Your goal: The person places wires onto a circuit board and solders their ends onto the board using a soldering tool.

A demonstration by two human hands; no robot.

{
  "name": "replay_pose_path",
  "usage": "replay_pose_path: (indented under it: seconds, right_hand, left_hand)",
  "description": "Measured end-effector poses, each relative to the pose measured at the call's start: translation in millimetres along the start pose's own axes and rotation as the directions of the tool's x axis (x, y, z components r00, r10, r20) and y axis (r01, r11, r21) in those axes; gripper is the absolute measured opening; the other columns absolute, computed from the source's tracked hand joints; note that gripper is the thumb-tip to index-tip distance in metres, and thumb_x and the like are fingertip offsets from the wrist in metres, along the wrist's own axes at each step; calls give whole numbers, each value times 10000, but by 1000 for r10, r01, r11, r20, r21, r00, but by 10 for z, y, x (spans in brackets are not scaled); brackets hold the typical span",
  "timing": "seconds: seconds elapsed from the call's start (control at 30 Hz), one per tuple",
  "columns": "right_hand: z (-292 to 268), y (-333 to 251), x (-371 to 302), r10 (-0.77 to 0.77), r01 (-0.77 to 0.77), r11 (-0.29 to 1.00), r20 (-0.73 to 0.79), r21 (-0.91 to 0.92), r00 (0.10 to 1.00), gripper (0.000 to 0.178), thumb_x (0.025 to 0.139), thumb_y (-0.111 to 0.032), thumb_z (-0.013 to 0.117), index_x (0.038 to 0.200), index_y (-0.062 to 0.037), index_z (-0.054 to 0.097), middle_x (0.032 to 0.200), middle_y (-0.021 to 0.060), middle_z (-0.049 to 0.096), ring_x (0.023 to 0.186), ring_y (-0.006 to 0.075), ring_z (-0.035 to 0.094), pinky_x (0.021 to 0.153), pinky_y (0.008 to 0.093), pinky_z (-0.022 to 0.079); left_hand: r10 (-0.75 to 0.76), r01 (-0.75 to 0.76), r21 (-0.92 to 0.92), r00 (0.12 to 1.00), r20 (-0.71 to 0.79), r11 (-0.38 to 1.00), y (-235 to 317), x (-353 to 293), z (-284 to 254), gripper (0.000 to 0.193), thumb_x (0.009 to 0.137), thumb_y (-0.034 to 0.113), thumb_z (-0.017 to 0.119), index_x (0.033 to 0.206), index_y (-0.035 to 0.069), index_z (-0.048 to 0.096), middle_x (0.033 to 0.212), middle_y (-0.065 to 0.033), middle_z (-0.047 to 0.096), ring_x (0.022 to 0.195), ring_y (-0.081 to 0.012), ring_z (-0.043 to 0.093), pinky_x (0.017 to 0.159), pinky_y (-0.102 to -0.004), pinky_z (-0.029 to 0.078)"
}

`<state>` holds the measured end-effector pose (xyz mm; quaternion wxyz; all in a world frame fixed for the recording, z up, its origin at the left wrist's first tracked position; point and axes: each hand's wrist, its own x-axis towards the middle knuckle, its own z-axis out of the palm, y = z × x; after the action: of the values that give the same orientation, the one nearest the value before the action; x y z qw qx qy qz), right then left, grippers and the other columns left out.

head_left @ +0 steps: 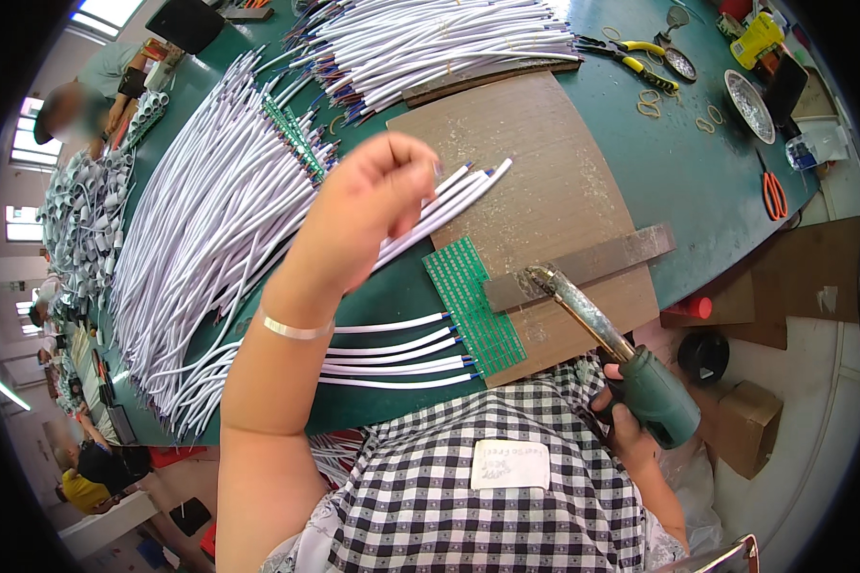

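Observation:
My right hand grips the dark green handle of a soldering gun. Its long metal barrel points up and left, and the tip is over the end of a flat metal bar. Beside that tip lies a perforated green circuit board, with several white cables meeting its near-left edge. My left hand, fingers curled closed and slightly blurred, is raised over loose white cables whose ends rest on a brown board. What the fingers hold, if anything, is hidden.
Large bundles of white cable cover the green table's left and back. Another green circuit strip lies among them. Yellow-handled pliers, a metal bowl and orange-handled scissors are at right. People work at far left.

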<state>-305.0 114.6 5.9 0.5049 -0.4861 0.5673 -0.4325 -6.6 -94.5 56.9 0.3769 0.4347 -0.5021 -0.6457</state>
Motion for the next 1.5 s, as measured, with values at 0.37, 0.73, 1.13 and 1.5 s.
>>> replay_pose_path:
  seconds: [0.37, 0.73, 1.13, 1.5]
  right_hand:
    - [51, -45, 145, 22, -22, 1000, 41, -8, 999, 502, 870, -333, 623, 1216, 23, 546, 757, 44, 591, 675, 111, 536, 635, 234, 415]
    - [50, -59, 73, 87, -88, 996, 72, 10, 994, 531, 861, -350, 641, 1226, 21, 542, 787, 57, 601, 706, 129, 561, 685, 250, 439]
    - [73, 10, 40, 75, -77, 996, 37, 45, 996, 524, 864, -326, 645, 1227, 36, 538, 827, 73, 614, 716, 141, 571, 687, 261, 455]
    - [47, 37, 23, 68, -69, 998, 74, 10, 995, 523, 867, -346, 646, 1217, 30, 549, 810, 61, 609, 713, 137, 571, 682, 261, 455]
  left_hand:
    - [198, -315, 877, 946, 258, 362, -365, -825, 137, 325, 748, -5, 598, 1055, 102, 611, 751, -64, 506, 588, -246, 572, 501, -333, 489]
    - [140, -222, 811, 975, 174, 542, -442, -846, 146, 225, 831, 75, 629, 1038, 71, 543, 883, -105, 631, 680, -292, 631, 551, -378, 504]
    - [297, -292, 822, 942, 158, 489, -403, -869, 164, 174, 769, 25, 672, 928, 54, 610, 764, -76, 578, 664, -253, 597, 546, -331, 482]
    - [132, -179, 742, 984, 122, 647, -364, -840, 135, 260, 774, 31, 683, 1025, 60, 620, 741, -71, 589, 591, -194, 571, 556, -290, 468]
